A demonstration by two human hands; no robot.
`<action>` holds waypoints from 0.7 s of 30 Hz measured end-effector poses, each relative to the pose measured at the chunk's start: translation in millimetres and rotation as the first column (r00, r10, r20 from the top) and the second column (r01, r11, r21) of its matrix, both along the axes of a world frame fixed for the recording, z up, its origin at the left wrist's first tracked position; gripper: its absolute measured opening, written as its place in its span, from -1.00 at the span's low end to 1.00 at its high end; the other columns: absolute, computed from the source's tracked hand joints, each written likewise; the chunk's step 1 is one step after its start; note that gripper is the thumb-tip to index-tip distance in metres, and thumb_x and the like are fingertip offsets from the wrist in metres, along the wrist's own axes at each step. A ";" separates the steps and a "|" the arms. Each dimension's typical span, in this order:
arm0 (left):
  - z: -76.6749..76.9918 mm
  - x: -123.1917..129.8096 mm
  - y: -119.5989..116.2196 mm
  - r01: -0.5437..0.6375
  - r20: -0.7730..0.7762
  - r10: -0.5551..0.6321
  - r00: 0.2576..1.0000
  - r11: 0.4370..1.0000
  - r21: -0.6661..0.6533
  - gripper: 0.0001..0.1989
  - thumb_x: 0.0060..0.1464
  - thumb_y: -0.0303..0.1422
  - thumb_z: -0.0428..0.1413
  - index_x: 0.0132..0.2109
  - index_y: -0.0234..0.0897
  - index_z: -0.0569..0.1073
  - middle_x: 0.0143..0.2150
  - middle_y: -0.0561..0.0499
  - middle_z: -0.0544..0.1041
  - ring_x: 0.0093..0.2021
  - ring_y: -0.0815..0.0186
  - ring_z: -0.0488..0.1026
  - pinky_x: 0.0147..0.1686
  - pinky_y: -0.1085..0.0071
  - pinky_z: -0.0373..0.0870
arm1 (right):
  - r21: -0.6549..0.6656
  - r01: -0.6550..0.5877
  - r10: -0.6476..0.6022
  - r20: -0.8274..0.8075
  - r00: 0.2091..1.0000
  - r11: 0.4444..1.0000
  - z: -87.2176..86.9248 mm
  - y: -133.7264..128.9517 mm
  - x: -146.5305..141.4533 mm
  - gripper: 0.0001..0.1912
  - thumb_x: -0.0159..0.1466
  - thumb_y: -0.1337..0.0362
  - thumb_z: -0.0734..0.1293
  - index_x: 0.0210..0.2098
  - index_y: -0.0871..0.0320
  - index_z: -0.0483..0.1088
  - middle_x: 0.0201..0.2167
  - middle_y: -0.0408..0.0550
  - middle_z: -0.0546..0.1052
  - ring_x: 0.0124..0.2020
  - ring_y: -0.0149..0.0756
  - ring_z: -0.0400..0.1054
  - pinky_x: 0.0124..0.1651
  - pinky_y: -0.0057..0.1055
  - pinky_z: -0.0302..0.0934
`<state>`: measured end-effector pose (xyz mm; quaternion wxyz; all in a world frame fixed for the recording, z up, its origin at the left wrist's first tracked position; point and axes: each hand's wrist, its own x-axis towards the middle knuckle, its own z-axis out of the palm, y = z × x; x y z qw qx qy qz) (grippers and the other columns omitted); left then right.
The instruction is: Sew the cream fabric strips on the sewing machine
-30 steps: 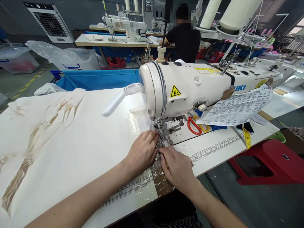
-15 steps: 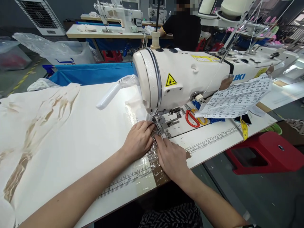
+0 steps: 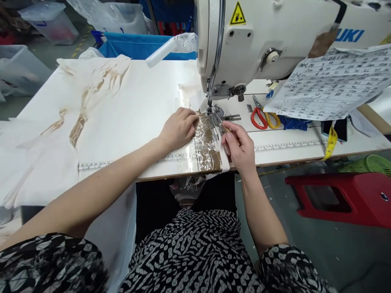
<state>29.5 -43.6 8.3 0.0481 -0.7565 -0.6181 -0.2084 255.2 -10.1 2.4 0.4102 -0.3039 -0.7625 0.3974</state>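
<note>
In the head view, the person's left hand lies palm down on the white table, left of the needle area, with fingers close together and slightly bent. Its fingertips touch the far left edge of a shiny brown patch; whether they pinch anything cannot be told. That patch lies on the table between the two hands, reaching from just below the presser foot to the near edge. The right hand, right of the patch, pinches a thin tool between thumb and fingers, its far end slanting left towards the presser foot; whether it touches anything there is too small to tell.

The white sewing machine stands over the far side. Scissors with red and yellow handles lie to the right, near a sheet of handwritten paper. Thin, crumpled pale cloth is spread at the left.
</note>
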 end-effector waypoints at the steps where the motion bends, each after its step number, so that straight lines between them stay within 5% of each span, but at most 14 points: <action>1: 0.3 0.3 -7.4 -0.023 -0.001 0.023 1.000 1.000 0.002 -0.64 0.29 -0.42 -0.14 0.08 -0.43 0.44 0.02 -0.23 0.48 0.05 0.04 0.35 0.04 0.04 0.36 | -0.017 -0.008 0.008 -0.035 0.999 1.000 -2.0 0.6 -0.8 -0.66 0.47 0.25 0.12 0.20 0.08 0.27 -0.32 -0.07 0.48 -0.40 -0.25 0.41 -0.43 -0.31 0.34; 10: 0.3 2.0 -28.6 -0.189 0.005 0.189 0.982 0.982 0.009 -0.62 0.21 -0.46 -0.13 0.08 -0.46 0.43 0.00 -0.26 0.49 0.04 0.02 0.37 0.05 0.02 0.35 | -0.044 0.000 -0.006 -0.119 0.993 0.999 -10.0 8.5 -8.6 -0.66 0.45 0.20 0.18 0.18 0.11 0.26 -0.34 -0.09 0.51 -0.52 -0.31 0.33 -0.50 -0.37 0.28; 21: 7.5 10.5 -30.0 -0.134 0.028 0.133 0.991 0.989 0.056 -0.62 0.21 -0.50 -0.14 0.10 -0.45 0.40 -0.02 -0.22 0.51 0.03 0.10 0.40 0.02 0.10 0.41 | -0.037 -0.018 0.011 -0.193 0.981 0.999 -7.9 8.4 -8.2 -0.68 0.38 0.12 0.24 0.06 0.11 0.29 -0.43 -0.15 0.45 -0.61 -0.36 0.19 -0.56 -0.38 0.14</action>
